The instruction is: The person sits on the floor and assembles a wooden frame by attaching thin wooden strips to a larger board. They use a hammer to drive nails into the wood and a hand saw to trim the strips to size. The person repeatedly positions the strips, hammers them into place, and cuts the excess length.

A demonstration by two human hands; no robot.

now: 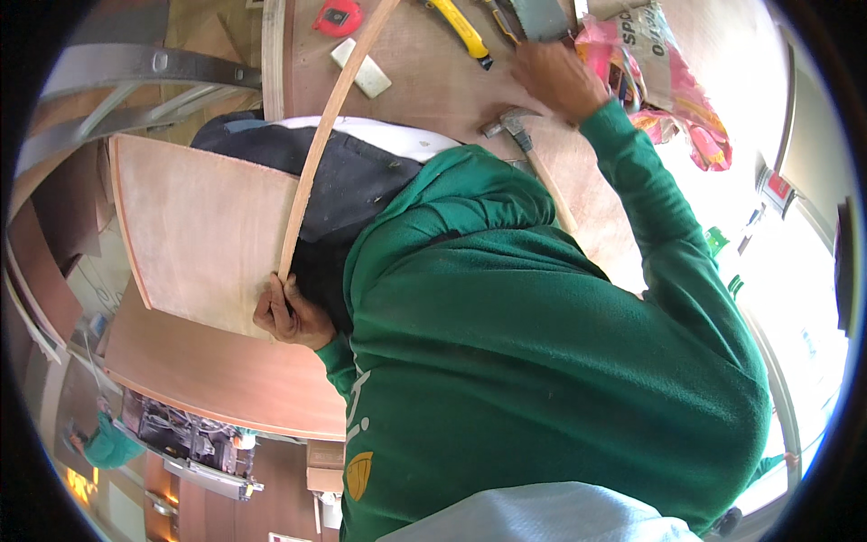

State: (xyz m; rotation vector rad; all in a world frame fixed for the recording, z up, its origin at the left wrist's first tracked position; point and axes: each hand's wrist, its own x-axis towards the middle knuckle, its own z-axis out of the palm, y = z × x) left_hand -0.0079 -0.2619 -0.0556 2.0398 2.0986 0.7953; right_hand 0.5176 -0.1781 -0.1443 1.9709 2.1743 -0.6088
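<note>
My left hand (291, 312) pinches the lower end of a long, thin wooden strip (318, 149). The strip runs upward past the edge of a pale plywood panel (208, 230) and out of the top of the picture. My right hand (562, 83) is stretched out over the work surface, its fingers curled; what they hold, if anything, is hidden. Just beyond it lies a grey saw blade (542, 16), with pliers (502, 20) to its left. A claw hammer (533, 154) with a wooden handle lies nearer to me, partly covered by my green sleeve.
On the wooden surface (424, 95) are a red tape measure (338, 16), a white block (361, 70), a yellow utility knife (459, 29) and a crumpled pink bag (673, 86). A metal ladder (135, 68) stands left. Another person in green (110, 443) is at lower left.
</note>
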